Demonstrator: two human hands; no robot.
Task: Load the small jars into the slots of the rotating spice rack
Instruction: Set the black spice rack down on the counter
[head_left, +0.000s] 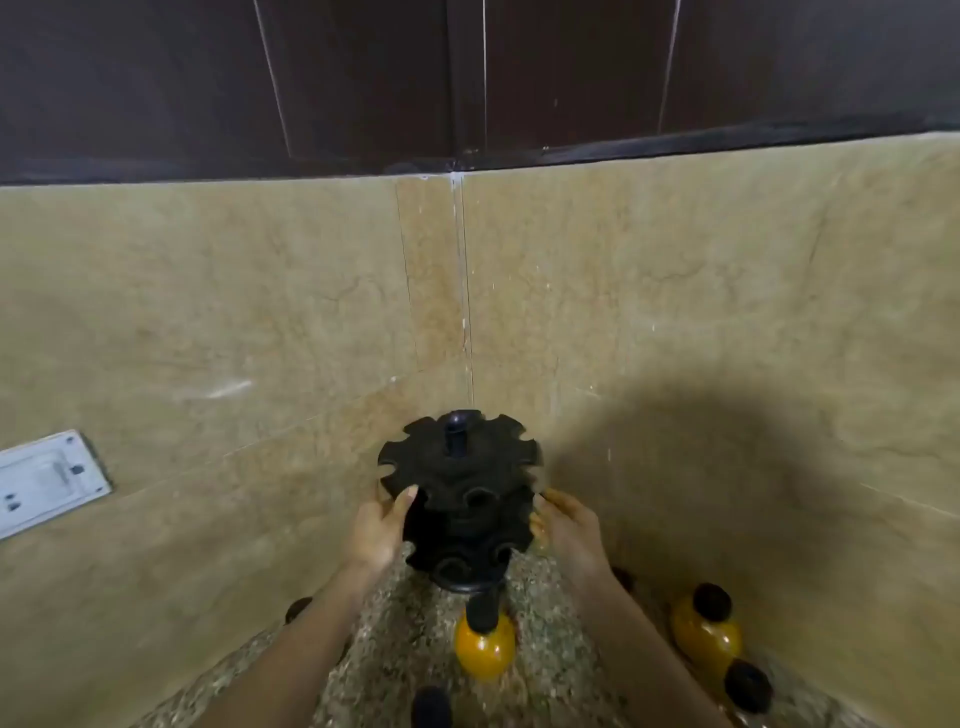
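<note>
- Where the speckled counter meets the beige wall corner, a socket plate sits far off at nine o'clock on the left wall.
- The left hand presses curled fingers against the rack's left side.
- The rack stands upright, black, two tiers of round empty slots under a notched top disc with a knob.
- A jar with yellow contents and a black cap lies at six o'clock of the rack.
- The right hand cups the rack's right side.
- Another yellow jar rests at four o'clock.
</note>
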